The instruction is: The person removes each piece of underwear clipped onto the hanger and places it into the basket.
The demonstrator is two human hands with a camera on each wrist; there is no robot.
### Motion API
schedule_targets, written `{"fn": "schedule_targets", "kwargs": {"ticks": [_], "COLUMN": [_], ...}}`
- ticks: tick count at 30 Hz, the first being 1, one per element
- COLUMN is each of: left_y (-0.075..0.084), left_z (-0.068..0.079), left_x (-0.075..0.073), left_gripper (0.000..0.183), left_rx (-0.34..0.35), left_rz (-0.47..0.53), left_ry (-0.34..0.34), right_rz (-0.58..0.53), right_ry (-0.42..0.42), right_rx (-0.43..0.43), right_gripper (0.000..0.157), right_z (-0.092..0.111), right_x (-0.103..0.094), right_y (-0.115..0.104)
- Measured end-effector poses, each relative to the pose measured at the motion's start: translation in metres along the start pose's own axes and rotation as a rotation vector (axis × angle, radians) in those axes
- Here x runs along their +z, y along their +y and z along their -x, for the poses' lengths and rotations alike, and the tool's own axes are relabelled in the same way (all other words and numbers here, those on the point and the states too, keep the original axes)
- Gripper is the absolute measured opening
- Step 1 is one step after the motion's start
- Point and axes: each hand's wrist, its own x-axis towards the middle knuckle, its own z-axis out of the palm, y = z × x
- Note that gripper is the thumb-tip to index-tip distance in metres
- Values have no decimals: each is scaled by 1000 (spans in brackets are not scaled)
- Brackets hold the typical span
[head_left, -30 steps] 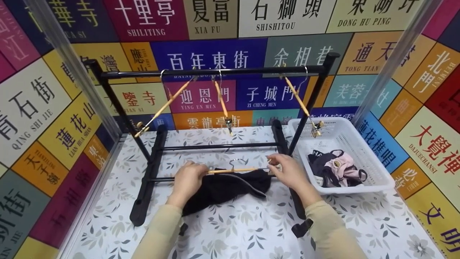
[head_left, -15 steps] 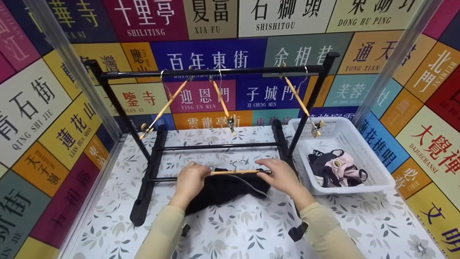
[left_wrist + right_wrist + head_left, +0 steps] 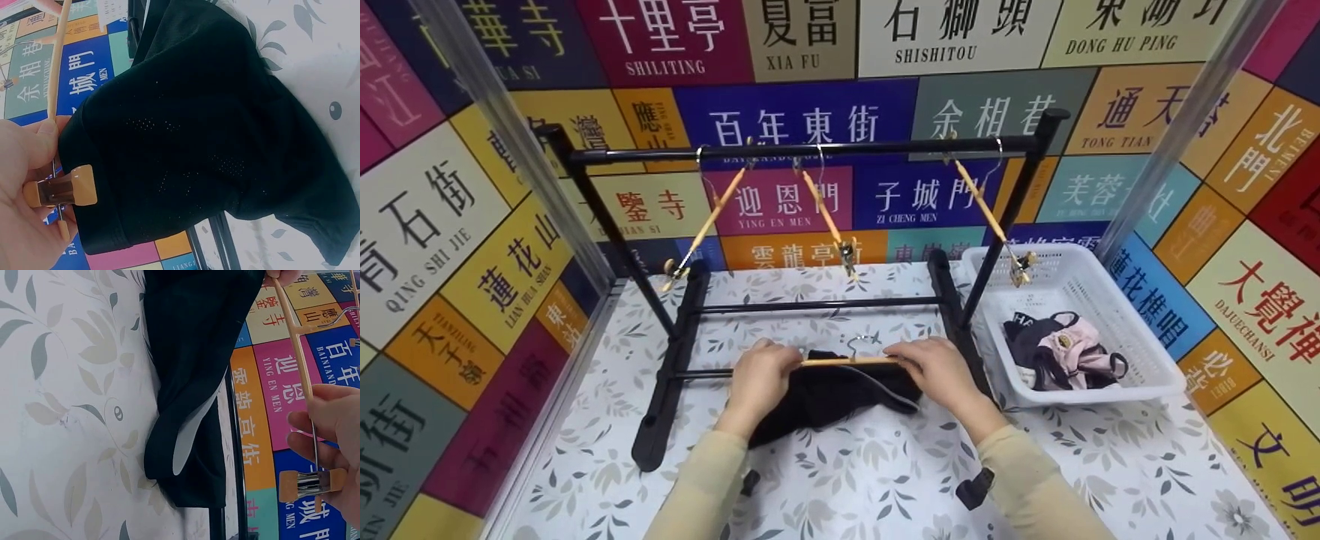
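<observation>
My left hand (image 3: 763, 377) grips one end of a wooden clip hanger (image 3: 847, 362), thumb on the bar in the left wrist view. A clip (image 3: 84, 185) beside that thumb sits on the edge of a black garment (image 3: 810, 409), which drapes down from it. My right hand (image 3: 941, 373) pinches the bar toward its other end. There, a second clip (image 3: 289, 487) has no cloth in it in the right wrist view. The garment's loose part, with a pale inner edge, hangs apart from this clip. The garment's exact kind is unclear.
Behind the hands stands a black rack (image 3: 810, 150) with three clip hangers on its top rail. A white basket (image 3: 1162, 379) at the right contains bunched pink and black clothes (image 3: 1072, 349). The table has a leaf-patterned cover (image 3: 885, 487).
My right hand has moved left, from the hanger's right end onto its bar. My left hand has shifted slightly right with the hanger. The leftmost hanger on the rail has swung a little.
</observation>
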Motion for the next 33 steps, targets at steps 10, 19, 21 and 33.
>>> {"fn": "schedule_targets", "kwargs": {"ticks": [10,19,21,33], "left_y": [1,-7,-9,-12], "left_z": [-5,-8,-7,-1], "left_x": [-9,-31,-35,-36], "left_gripper": [8,37,39,14], "left_rx": [3,-4,-28,-39], "left_rz": [37,36,35,23], "left_ry": [-61,-167,-183,-166], "right_rz": [-19,-32,-32,-24], "right_ry": [74,93,91,71], "right_rx": [-20,-2,10,36], "right_gripper": [16,18,18,19], "right_z": [0,6,7,10], "right_x": [-1,0,0,1], "right_y": [3,7,8,11]}}
